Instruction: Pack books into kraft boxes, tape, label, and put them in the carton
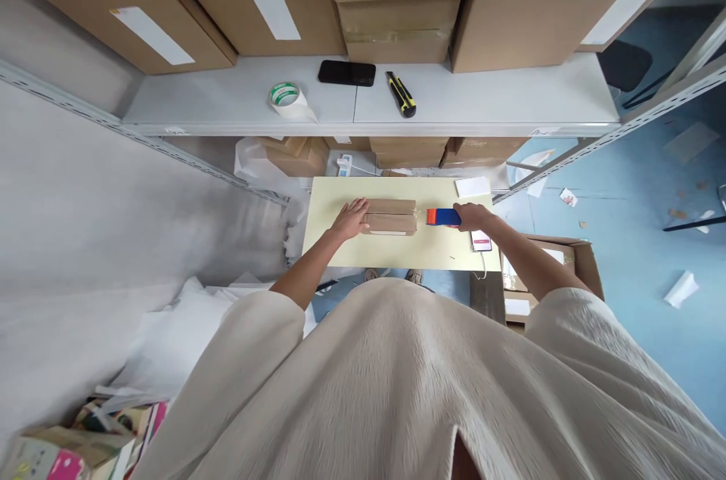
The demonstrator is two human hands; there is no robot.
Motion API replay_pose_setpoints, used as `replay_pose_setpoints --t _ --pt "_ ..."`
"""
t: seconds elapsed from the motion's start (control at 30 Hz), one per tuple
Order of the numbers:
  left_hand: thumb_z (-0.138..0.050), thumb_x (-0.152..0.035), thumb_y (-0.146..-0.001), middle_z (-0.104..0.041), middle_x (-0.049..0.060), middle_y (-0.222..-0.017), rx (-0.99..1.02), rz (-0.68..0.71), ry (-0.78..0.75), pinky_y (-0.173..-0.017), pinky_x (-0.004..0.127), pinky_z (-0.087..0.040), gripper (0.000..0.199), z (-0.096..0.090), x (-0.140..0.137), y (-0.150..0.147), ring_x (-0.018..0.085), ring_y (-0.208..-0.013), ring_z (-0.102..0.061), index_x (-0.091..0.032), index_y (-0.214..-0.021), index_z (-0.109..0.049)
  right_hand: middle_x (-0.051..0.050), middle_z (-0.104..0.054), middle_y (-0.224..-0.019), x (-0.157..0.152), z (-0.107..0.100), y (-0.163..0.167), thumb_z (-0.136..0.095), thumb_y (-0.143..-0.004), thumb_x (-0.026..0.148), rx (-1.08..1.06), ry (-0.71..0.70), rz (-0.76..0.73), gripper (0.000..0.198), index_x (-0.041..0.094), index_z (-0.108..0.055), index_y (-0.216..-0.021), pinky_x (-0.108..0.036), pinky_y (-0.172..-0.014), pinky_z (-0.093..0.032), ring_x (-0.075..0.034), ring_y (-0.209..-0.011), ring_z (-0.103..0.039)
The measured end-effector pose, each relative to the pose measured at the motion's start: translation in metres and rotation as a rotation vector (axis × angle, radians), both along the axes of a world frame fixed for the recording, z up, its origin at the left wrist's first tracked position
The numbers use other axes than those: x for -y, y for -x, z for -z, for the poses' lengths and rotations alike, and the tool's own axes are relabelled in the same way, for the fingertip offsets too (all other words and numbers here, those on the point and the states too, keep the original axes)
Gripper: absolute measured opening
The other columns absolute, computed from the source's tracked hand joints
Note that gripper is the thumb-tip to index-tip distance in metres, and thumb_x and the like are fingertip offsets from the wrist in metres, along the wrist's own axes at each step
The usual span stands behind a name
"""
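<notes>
A small closed cardboard box [391, 223] lies lengthwise on the pale yellow tabletop [334, 253], a seam running along its top. At its left end rests my left hand [350, 220], fingers spread and lying against the cardboard. My right hand [472, 216] is closed round a blue tape dispenser [445, 217] with an orange front end. That front end points left and is a short gap away from the box's right end. Beside my right wrist, a phone [481, 240] with a lit screen lies on the table, a white cable near it.
Behind the table, a grey shelf [227, 98] carries large cartons [295, 4], a roll of tape [285, 94], a black phone [346, 72] and a yellow-black utility knife [401, 94]. A white slip [473, 187] lies at the table's back right. An open carton [587, 268] stands right of the table.
</notes>
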State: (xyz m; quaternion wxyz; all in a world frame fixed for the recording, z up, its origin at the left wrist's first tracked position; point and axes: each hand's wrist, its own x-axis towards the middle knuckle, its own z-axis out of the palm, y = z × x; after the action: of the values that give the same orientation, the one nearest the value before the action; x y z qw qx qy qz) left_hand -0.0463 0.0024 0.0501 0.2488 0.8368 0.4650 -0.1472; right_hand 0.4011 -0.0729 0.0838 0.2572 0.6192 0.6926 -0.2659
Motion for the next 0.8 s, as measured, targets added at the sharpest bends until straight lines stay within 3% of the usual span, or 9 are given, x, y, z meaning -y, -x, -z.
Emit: replay_pose_setpoints --t 0.27,0.43,0.63,0.8 --pt "-0.067 -0.037 -0.109 -0.019 0.013 -0.195 0.007 0.005 -0.010 -0.145 0.056 -0.023 0.078 0.001 0.002 -0.001 0.034 -0.182 -0.016 -0.027 -0.181 -0.039 -0.027 -0.078 -0.132 -0.014 0.009 0.045 -0.078 -0.093 0.024 0.028 -0.028 -0.072 0.058 0.013 -0.062 -0.147 -0.048 -0.108 -0.049 -0.041 -0.124 -0.076" --pt "-0.068 -0.030 -0.106 -0.018 0.015 -0.195 -0.004 0.020 -0.009 -0.145 0.052 -0.023 0.079 0.004 0.000 -0.002 0.034 -0.182 -0.016 -0.023 -0.180 -0.040 -0.027 -0.079 -0.128 -0.019 0.011 0.052 -0.075 -0.093 0.021 0.041 -0.085 -0.112 0.055 0.012 -0.063 -0.146 -0.050 -0.113 -0.042 -0.042 -0.124 -0.075" --pt "-0.073 -0.041 -0.105 -0.023 0.014 -0.194 0.026 0.021 -0.024 -0.144 0.053 -0.027 0.081 0.006 -0.003 -0.002 0.037 -0.180 -0.021 -0.027 -0.179 -0.043 -0.027 -0.079 -0.126 -0.025 0.008 0.061 -0.077 -0.089 0.020 0.074 -0.129 -0.166 0.056 0.012 -0.065 -0.143 -0.050 -0.113 -0.036 -0.042 -0.120 -0.074" --pt "-0.071 -0.036 -0.104 -0.022 0.015 -0.194 0.021 0.024 -0.021 -0.144 0.053 -0.027 0.081 0.006 -0.003 -0.003 0.038 -0.180 -0.021 -0.024 -0.179 -0.043 -0.026 -0.080 -0.126 -0.027 0.008 0.066 -0.079 -0.085 0.022 0.102 -0.141 -0.188 0.059 0.013 -0.065 -0.142 -0.052 -0.114 -0.034 -0.043 -0.119 -0.074"
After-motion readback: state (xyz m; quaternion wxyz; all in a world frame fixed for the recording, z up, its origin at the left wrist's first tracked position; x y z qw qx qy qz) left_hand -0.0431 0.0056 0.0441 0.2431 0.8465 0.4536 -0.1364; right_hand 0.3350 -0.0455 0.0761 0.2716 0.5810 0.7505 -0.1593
